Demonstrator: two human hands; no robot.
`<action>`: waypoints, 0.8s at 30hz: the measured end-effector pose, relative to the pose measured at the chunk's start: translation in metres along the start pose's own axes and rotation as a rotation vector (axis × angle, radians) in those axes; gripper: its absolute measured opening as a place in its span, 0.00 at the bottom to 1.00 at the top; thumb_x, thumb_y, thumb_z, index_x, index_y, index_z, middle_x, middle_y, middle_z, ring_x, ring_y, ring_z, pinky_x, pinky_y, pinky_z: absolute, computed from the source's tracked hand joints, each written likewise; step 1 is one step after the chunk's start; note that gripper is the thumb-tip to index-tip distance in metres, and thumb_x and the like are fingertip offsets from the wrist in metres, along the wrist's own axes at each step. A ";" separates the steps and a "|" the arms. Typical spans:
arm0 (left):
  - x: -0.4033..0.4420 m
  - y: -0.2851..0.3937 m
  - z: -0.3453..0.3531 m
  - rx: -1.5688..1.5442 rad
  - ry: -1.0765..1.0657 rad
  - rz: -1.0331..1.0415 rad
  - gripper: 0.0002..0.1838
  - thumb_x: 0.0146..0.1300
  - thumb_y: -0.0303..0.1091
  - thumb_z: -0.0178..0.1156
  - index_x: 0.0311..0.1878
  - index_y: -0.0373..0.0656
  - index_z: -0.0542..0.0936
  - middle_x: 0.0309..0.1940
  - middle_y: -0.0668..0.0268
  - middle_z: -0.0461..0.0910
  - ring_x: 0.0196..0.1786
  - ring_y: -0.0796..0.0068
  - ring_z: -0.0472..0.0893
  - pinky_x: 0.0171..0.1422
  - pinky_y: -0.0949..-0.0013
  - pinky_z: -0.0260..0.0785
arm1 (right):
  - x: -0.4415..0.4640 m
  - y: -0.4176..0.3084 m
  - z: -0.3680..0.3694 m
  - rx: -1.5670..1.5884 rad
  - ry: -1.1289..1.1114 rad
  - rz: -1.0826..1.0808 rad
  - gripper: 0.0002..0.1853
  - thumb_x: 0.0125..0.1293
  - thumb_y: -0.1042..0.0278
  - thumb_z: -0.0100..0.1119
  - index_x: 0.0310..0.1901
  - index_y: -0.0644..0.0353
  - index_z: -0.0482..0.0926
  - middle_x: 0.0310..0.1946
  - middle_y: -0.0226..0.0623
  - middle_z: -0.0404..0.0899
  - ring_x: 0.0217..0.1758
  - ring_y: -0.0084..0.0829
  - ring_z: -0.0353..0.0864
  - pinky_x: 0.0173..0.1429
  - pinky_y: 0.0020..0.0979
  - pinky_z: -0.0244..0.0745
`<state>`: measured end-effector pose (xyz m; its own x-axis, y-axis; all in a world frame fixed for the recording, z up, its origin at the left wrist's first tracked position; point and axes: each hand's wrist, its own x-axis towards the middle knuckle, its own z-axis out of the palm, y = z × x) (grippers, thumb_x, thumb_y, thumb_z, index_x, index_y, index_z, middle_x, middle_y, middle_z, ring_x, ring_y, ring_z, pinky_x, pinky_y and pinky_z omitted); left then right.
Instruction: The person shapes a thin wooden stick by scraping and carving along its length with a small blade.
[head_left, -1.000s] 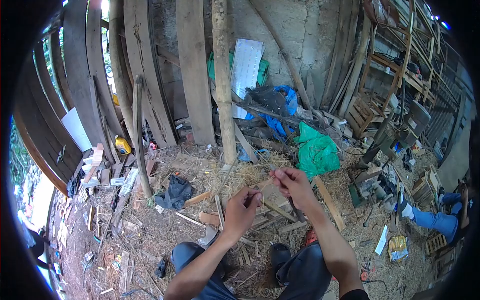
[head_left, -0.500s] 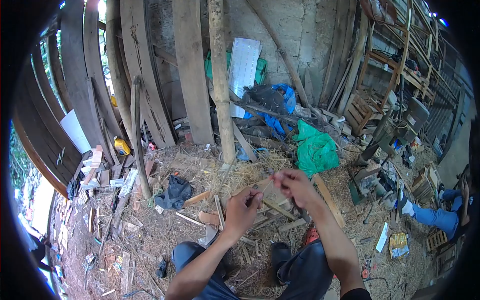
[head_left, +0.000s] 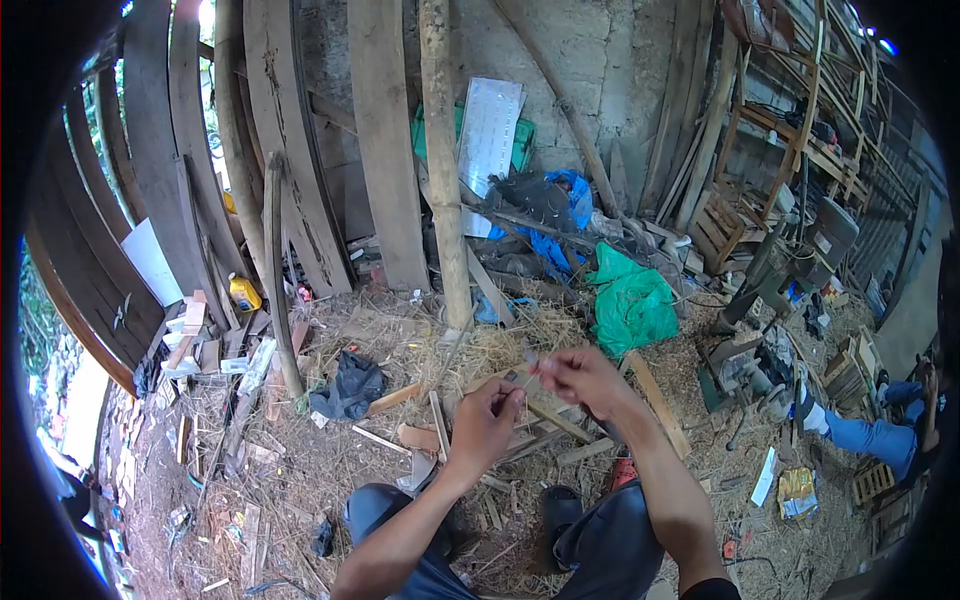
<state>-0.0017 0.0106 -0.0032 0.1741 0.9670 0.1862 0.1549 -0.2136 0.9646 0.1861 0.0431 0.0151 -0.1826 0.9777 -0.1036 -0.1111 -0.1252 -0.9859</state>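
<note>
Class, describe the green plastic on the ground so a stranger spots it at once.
Find the upright pole mid-picture. Right of its foot, just beyond the right hand, lies the crumpled green plastic. Its vivid green sets it apart from the blue plastic behind.

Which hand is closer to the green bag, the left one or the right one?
The right hand. In the picture it is just below the green bag and a little to its left; the left hand is lower and farther left.
</note>
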 end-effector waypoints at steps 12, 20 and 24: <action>-0.003 -0.001 -0.004 0.064 -0.019 0.034 0.07 0.66 0.29 0.57 0.38 0.34 0.78 0.19 0.70 0.74 0.23 0.86 0.71 0.27 0.77 0.62 | 0.012 0.007 -0.028 0.237 0.180 -0.084 0.12 0.70 0.63 0.53 0.43 0.65 0.78 0.25 0.23 0.72 0.17 0.13 0.58 0.20 0.20 0.51; 0.006 -0.010 -0.014 0.251 0.017 0.123 0.06 0.64 0.28 0.58 0.37 0.34 0.78 0.22 0.61 0.79 0.24 0.75 0.79 0.31 0.71 0.67 | 0.015 0.015 -0.036 -0.179 0.337 -0.243 0.13 0.71 0.61 0.51 0.43 0.63 0.79 0.27 0.28 0.78 0.19 0.14 0.65 0.22 0.21 0.58; 0.011 -0.013 -0.021 0.460 0.103 0.270 0.04 0.60 0.25 0.59 0.36 0.35 0.79 0.25 0.55 0.79 0.29 0.58 0.79 0.36 0.63 0.69 | 0.008 0.004 -0.024 -0.643 0.371 -0.542 0.10 0.67 0.65 0.57 0.43 0.63 0.80 0.28 0.32 0.81 0.25 0.20 0.73 0.30 0.28 0.68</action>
<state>-0.0218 0.0264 -0.0098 0.1742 0.8730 0.4555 0.5317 -0.4727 0.7027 0.2072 0.0541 0.0068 0.0737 0.8805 0.4684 0.4954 0.3753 -0.7834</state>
